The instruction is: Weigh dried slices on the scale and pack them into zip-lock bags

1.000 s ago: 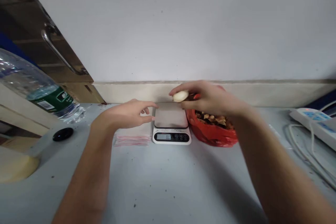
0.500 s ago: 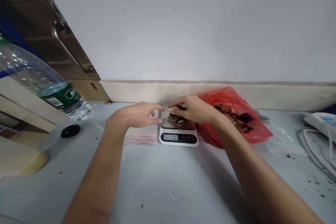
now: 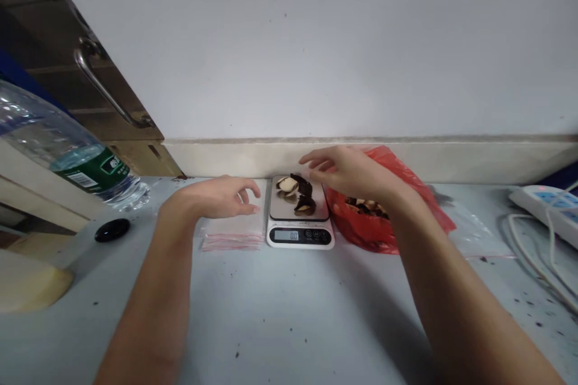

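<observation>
mushrooms: a few dried pieces, pale and dark, lie on the pan of the scale, toward its 12 o'clock edge. the scale sits on the counter at centre, close to the wall. its display cannot be read with certainty.

right hand: hovers above the scale at its 2 o'clock side, fingers spread and loose, gripping nothing. it does not touch the pieces.

left hand: rests at 9 o'clock of the scale, palm down, fingers relaxed and empty, over a stack of clear bags with red zip strips. whether it presses on the stack cannot be told.

red bag: lies open at 3 o'clock of the scale, touching or nearly touching it, with more dried pieces inside.

state of work, as a judgement: a first small portion is on the pan; the bulk remains in the red bag; the clear bags look flat and unfilled.

surroundings: one more clear bag lies at 3 o'clock beyond the red bag. a power strip with cable sits at the far 3 o'clock edge. a water bottle leans at 9 o'clock, with a black cap just beside it.
</observation>
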Tool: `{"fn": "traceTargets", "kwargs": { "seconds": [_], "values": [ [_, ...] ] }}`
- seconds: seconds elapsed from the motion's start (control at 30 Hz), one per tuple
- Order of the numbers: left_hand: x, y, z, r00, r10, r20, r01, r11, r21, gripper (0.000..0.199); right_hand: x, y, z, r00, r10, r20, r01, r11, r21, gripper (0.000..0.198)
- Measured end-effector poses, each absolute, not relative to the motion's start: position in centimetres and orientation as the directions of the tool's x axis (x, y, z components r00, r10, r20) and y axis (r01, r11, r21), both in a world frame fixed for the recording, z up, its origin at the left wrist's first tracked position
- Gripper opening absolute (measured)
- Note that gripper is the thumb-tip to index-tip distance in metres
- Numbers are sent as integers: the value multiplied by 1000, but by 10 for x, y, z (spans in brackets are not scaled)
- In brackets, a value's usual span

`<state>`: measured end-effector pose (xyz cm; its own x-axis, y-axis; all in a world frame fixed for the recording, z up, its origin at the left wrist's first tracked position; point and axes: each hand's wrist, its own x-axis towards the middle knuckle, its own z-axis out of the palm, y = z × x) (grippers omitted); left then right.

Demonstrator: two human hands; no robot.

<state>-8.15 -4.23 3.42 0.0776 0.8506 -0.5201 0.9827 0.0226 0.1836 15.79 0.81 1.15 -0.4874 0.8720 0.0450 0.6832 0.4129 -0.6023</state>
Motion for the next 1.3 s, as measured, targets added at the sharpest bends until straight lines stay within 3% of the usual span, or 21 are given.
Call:
{"fn": "traceTargets", "kwargs": {
  "seconds": [0.17,0.3,0.43,0.57,0.77,0.93,1.0,1.13,1.23,1.3],
  "values": [
    [-83,-42,37,9,784,-621,996,46,74,70,163,3,22,-451,892,-23,727,353,-590,31],
    [-83,-37,32,29,748,-663,995,45,94,48,162,2,22,-458,887,-63,737,339,-585,31],
    [-85,-39,33,38,776,-630,994,35,103,41,162,1,22,-468,882,-53,722,348,-598,24],
    [-94,-48,40,88,906,-414,985,-18,170,27,159,2,21,-464,886,4,718,379,-584,16],
    [-94,-49,44,133,991,-33,915,-110,388,24,151,7,12,-408,905,122,673,388,-630,27],
    [-74,-48,43,121,973,199,765,-219,606,34,143,-4,15,-699,709,94,394,492,-776,34],
    [-67,-50,43,87,958,272,743,-244,624,37,138,-7,14,-745,664,65,394,516,-761,20],
    [-63,-53,44,5,914,406,762,-266,590,33,131,-6,10,-585,798,145,521,507,-686,42],
    [-63,-53,42,28,905,424,742,-303,598,34,132,-6,11,-504,823,262,389,488,-781,14],
    [-62,-52,40,41,915,402,735,-300,608,37,135,-8,14,-592,761,264,277,500,-821,19]
  ]
}}
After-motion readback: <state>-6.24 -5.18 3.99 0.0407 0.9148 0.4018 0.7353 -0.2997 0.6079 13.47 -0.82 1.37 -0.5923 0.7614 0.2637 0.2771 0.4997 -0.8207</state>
